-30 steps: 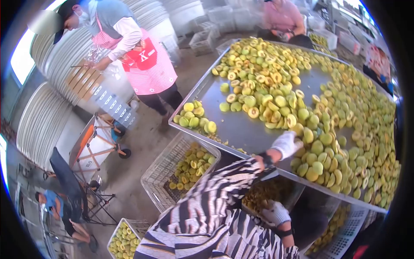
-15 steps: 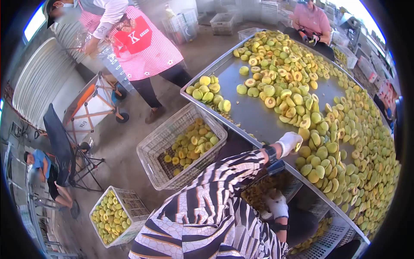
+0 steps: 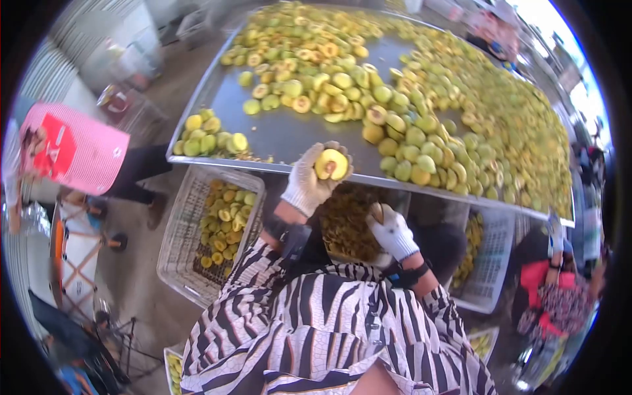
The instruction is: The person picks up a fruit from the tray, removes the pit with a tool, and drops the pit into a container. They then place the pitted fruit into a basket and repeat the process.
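Note:
My left hand [image 3: 309, 181], in a white knit glove, is raised at the near edge of the metal table [image 3: 263, 135]. It grips a yellow-green stone fruit half [image 3: 331, 164], the cut face turned up with a brownish centre. Lower and to the right, my gloved right hand [image 3: 392, 232] hangs beside a bin of brown scraps [image 3: 349, 220]. Its fingers are curled around something small and brownish that I cannot make out. Beyond both hands lies a large heap of cut fruit [image 3: 415, 141] on the table.
A small fruit cluster [image 3: 207, 135] lies at the table's left corner. A grey crate [image 3: 172, 243] with fruit stands below it, and another crate [image 3: 490, 263] sits at right. A person in a pink checked apron [image 3: 79, 148] stands left; another person [image 3: 559, 296] works at right.
My view has turned, centring the table edge. My left hand has drawn back from the heap, and the fruit half now faces me. My right hand has risen from lower down.

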`<action>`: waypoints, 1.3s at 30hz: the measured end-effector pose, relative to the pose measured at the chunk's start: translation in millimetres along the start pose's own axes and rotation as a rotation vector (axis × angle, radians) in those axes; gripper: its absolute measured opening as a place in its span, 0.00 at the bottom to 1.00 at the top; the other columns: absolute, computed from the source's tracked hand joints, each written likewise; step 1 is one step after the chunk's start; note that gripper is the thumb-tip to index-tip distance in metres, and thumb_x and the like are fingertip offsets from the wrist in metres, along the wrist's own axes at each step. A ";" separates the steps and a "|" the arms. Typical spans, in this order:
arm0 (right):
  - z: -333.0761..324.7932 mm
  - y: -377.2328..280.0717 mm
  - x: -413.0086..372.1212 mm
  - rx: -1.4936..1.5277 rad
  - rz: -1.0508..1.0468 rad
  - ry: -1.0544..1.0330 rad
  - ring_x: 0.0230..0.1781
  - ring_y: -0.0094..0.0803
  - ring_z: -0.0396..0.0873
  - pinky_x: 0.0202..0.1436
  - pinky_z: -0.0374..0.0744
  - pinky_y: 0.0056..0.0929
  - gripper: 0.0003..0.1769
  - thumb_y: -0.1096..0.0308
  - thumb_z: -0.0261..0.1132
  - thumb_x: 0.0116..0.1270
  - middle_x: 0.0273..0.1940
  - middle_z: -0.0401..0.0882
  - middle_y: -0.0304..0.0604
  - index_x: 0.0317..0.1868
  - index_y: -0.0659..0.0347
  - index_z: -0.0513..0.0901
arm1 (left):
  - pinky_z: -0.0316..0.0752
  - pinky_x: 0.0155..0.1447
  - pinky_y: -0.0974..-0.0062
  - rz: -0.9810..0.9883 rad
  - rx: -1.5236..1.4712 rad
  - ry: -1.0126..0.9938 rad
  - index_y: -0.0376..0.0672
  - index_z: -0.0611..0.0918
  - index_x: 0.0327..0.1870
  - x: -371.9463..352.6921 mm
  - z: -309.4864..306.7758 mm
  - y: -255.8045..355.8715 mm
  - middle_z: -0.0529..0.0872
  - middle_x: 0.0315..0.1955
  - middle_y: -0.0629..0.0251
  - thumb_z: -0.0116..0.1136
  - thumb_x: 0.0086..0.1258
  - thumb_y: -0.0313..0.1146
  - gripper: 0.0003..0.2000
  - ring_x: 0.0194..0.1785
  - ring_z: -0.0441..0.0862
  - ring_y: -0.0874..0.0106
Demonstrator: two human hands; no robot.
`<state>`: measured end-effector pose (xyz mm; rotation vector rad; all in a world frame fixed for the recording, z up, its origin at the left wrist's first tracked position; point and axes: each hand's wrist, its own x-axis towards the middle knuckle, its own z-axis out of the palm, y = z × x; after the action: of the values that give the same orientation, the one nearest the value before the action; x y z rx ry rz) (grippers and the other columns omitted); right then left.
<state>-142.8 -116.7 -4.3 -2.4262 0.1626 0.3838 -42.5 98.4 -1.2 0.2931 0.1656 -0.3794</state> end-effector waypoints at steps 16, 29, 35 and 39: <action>3.2 -38.2 -15.1 0.035 -0.098 0.079 0.42 0.59 0.84 0.46 0.82 0.52 0.20 0.52 0.65 0.66 0.38 0.86 0.59 0.50 0.58 0.82 | 0.83 0.50 0.57 0.077 0.323 0.147 0.34 0.81 0.46 -32.3 17.0 -62.2 0.85 0.39 0.51 0.52 0.79 0.47 0.20 0.43 0.84 0.55; 2.2 -11.2 -22.4 0.115 -0.123 -0.173 0.47 0.57 0.85 0.51 0.82 0.45 0.22 0.51 0.64 0.69 0.44 0.86 0.60 0.54 0.57 0.83 | 0.81 0.36 0.70 0.077 0.737 0.082 0.33 0.82 0.32 -36.8 22.0 -75.2 0.86 0.28 0.50 0.46 0.81 0.52 0.27 0.29 0.84 0.62; -14.5 -18.4 -35.2 0.172 -0.126 -0.317 0.46 0.54 0.85 0.51 0.82 0.43 0.23 0.50 0.64 0.69 0.43 0.86 0.59 0.50 0.62 0.84 | 0.80 0.36 0.75 -0.126 0.931 -0.135 0.33 0.85 0.28 -34.1 18.5 -65.4 0.88 0.26 0.54 0.46 0.82 0.51 0.30 0.28 0.84 0.69; -2.6 -4.1 -31.9 0.203 -0.103 -0.351 0.34 0.38 0.85 0.40 0.82 0.33 0.22 0.51 0.65 0.69 0.35 0.86 0.50 0.47 0.65 0.84 | 0.81 0.39 0.70 -0.242 0.902 -0.197 0.33 0.84 0.29 -27.5 11.6 -67.2 0.87 0.29 0.55 0.53 0.80 0.50 0.26 0.32 0.86 0.65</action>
<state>-171.6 -114.7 10.1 -2.1200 -0.0744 0.7014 -92.5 44.5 -1.2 1.1262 -0.1808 -0.7101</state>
